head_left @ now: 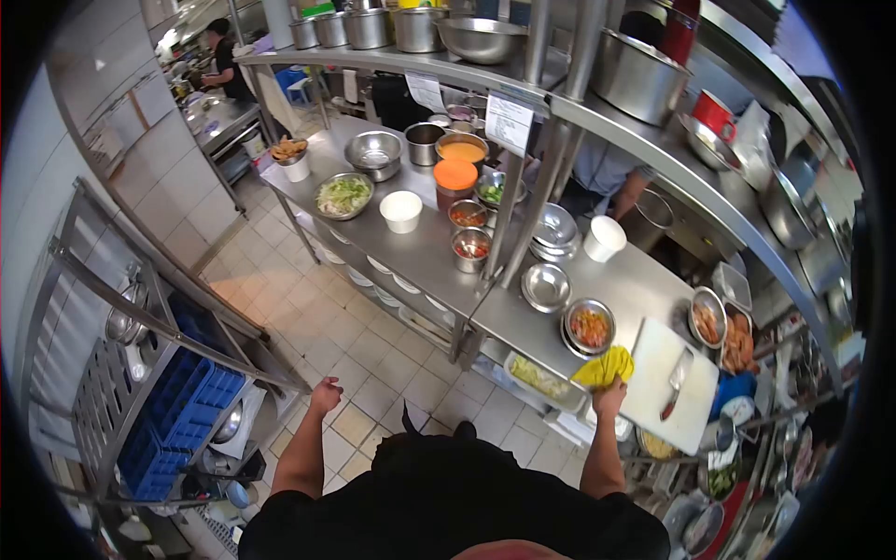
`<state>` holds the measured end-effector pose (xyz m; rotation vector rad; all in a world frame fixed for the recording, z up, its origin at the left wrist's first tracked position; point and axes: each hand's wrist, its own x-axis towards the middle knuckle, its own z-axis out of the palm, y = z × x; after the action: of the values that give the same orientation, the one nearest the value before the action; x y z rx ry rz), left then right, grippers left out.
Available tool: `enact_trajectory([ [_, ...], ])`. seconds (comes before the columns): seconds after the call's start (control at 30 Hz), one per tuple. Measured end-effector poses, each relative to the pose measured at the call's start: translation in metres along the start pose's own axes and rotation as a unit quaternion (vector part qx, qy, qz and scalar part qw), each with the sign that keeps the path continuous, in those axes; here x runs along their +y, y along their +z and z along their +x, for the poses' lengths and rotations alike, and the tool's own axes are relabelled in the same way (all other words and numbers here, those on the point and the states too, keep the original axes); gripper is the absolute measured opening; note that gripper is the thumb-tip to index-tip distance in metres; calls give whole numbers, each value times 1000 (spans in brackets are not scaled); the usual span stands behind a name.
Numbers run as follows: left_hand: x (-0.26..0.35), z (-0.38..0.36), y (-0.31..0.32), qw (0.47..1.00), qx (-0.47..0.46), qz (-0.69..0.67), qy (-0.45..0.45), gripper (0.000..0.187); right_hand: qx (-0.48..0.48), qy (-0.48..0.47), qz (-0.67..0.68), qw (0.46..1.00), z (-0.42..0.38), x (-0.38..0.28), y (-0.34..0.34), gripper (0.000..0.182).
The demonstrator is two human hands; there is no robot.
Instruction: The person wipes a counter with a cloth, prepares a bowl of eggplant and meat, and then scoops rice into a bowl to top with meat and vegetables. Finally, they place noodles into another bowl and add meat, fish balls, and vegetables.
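Note:
My right hand [609, 399] is closed on a yellow cloth [605, 367] at the edge of the steel counter. Just beyond the cloth sits a steel bowl of chopped orange-red food [589, 327]. To its right lies a white cutting board [658, 397], with a knife [677, 384] resting on it, blade pointing away from me. My left hand [326, 396] hangs over the tiled floor at my left, its fingers loosely bent and apart, with nothing visible in them.
Left of me stands a metal rack [177, 331] with blue crates [191, 401]. Bowls, tubs and a pot of orange sauce [463, 149] cover the counter [425, 252]. An overhead shelf [616, 121] holds pots. Another person [224, 61] stands far left; someone's arm [632, 191] shows behind the counter.

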<state>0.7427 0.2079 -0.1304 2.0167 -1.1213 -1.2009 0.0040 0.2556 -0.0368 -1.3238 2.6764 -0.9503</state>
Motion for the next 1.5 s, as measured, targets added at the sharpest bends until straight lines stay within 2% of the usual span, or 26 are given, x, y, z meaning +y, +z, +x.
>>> enact_trajectory([
  [0.03, 13, -1, 2, 1000, -2, 12, -13, 44, -46, 15, 9, 999, 6, 2, 5, 55],
  [0.1, 27, -4, 3, 998, -11, 37, -41, 42, -52, 18, 28, 998, 19, 6, 17, 51],
  [0.2, -34, 30, 11, 978, -99, 161, 84, 32, -72, 81, 37, 993, 39, 1, 20, 51],
  [0.23, -34, 35, 13, 960, -125, 218, 125, 30, -81, 81, 15, 993, 43, 0, 20, 52],
  [0.3, -33, 50, 12, 888, -174, 384, 187, 26, -99, 79, -30, 991, 48, -4, 20, 53],
  [0.33, -9, 55, 20, 989, -94, 109, 47, 25, -115, 79, -56, 989, 49, -9, 17, 55],
  [0.37, 59, 54, 33, 979, -7, -180, -94, 24, -128, 79, -81, 985, 51, -15, 12, 56],
  [0.4, 107, 70, 37, 977, -33, -211, -17, 23, -142, 82, -109, 980, 50, -19, 8, 58],
  [0.43, 196, 112, 39, 968, -64, -208, 124, 22, -162, 74, -118, 977, 42, -12, 3, 60],
  [0.47, 260, 128, 36, 969, -43, -170, 175, 22, -178, 60, -118, 975, 50, -5, 0, 63],
  [0.5, 345, 117, 29, 938, -38, -223, 264, 25, -192, 46, -119, 973, 54, -3, -2, 65],
  [0.53, 399, 140, 26, 919, -16, -233, 317, 33, -168, 57, -140, 974, 47, -24, -15, 71],
  [0.57, 467, 133, 6, 934, -16, -181, 307, 35, -116, 60, -119, 984, 45, -36, -19, 71],
  [0.6, 519, 146, 3, 866, -20, -240, 437, 35, -67, 69, -101, 990, 34, -41, -26, 72],
  [0.63, 574, 143, 1, 854, -36, -324, 405, 35, -14, 79, -82, 993, 21, -43, -30, 72],
  [0.7, 655, 138, -1, 827, -66, -387, 403, 27, 98, 133, -61, 984, -5, -41, -23, 65],
  [0.77, 692, 154, -2, 787, -198, -339, 476, 15, 77, 176, -58, 980, -39, -33, -20, 61],
  [0.8, 695, 150, 5, 768, -252, -389, 442, 8, 72, 179, -59, 979, -62, -33, -18, 60],
  [0.83, 693, 142, 9, 754, -254, -413, 443, 7, 66, 182, -61, 979, -84, -35, -18, 58],
  [1.0, 686, 119, 44, 685, -366, -402, 486, 5, 16, 342, -44, 938, -202, -48, -1, 57],
  [1.17, 693, 93, 62, 667, -373, -397, 508, 7, 1, 403, -20, 915, -249, -68, 9, 54],
  [1.2, 694, 90, 62, 670, -380, -394, 501, 7, 4, 380, -31, 925, -248, -68, 10, 53],
  [1.33, 698, 94, 72, 669, -401, -387, 491, 13, 111, 220, -4, 969, -185, -111, 6, 46],
  [1.37, 699, 88, 73, 664, -388, -395, 503, 17, 139, 191, 33, 971, -151, -152, -5, 39],
  [1.43, 686, 89, 74, 683, -307, -439, 497, 21, 109, 137, 45, 983, -88, -207, -19, 31],
  [1.5, 653, 101, 79, 714, -209, -450, 493, 26, 65, 137, 92, 984, -20, -233, -7, 28],
])
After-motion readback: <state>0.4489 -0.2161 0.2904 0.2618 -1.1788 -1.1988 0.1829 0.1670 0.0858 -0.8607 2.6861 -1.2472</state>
